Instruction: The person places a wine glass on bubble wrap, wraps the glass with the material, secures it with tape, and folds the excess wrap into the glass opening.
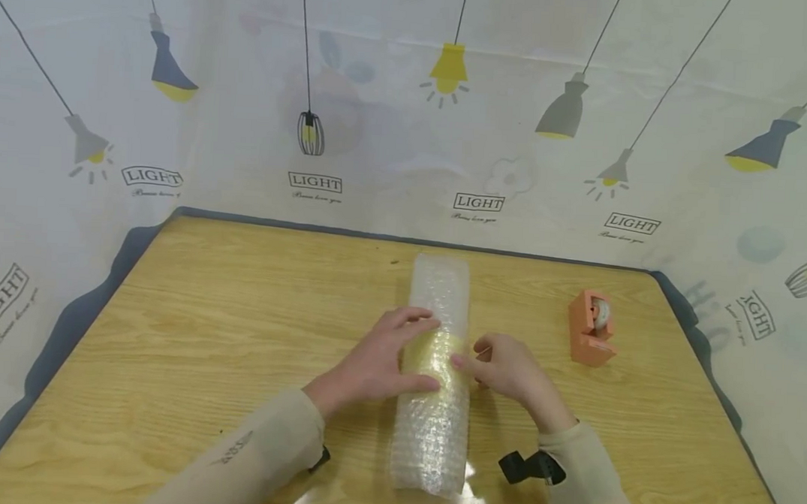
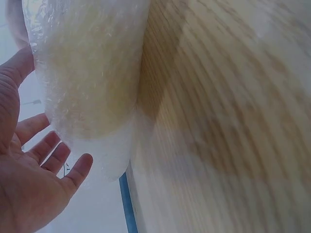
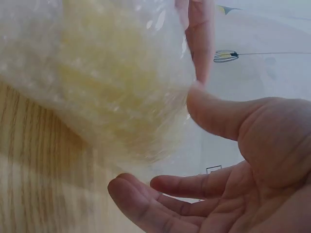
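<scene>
A long bubble-wrapped bundle (image 1: 429, 441) lies lengthwise on the table, with something yellow showing through the clear wrap around its middle. From its left side my left hand (image 1: 378, 360) rests on the bundle, thumb and fingers spread over the top. In the left wrist view the fingers (image 2: 77, 172) reach along the side of the wrap. On the opposite side, my right hand (image 1: 513, 369) touches the wrap with its thumb. Its other fingers bend loosely beside the lower edge, and a gap shows between them and the thumb in the right wrist view.
An orange tape dispenser (image 1: 585, 343) with a roll of tape stands to the right of the bundle. The wooden table (image 1: 239, 297) has a dark edging at the back. Behind and at both sides hangs a pale curtain (image 1: 388, 131) printed with lamps.
</scene>
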